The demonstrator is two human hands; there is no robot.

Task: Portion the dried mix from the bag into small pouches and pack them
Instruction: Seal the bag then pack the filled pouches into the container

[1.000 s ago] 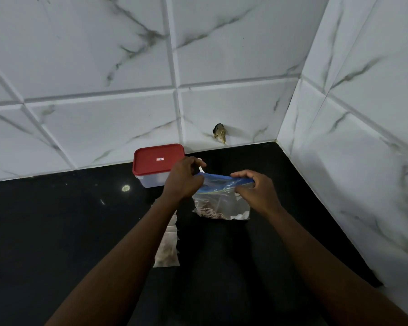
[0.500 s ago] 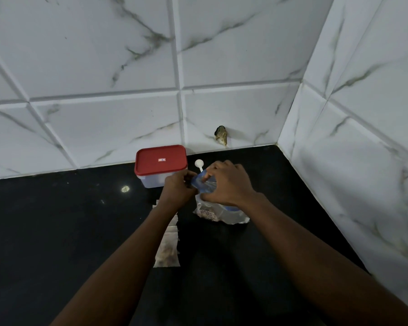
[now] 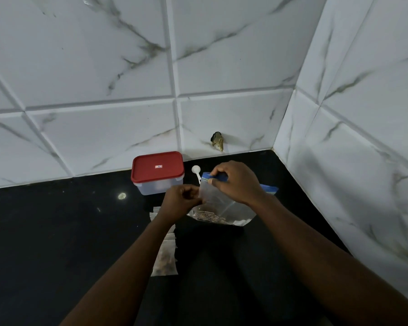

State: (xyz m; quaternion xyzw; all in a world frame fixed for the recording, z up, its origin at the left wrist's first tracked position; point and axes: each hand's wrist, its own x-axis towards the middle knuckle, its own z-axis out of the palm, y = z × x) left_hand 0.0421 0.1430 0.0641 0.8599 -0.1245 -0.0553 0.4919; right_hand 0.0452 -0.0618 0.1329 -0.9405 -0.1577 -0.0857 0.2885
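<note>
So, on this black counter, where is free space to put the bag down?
The counter is bare left of the red-lidded container and the pouches, and also near the right wall. It is crowded around the bag, where the container, white scoop, left hand and right hand sit close together.

Glossy black stone-like countertop [image 3: 57, 231], glossy white marble-look wall tiles [image 3: 104, 67], clear thin plastic bag [image 3: 218, 203] with blue strip, smooth red plastic lid [image 3: 157, 166] on translucent plastic container [image 3: 158, 188], white plastic spoon [image 3: 196, 171], clear pouches [image 3: 165, 257].
</note>
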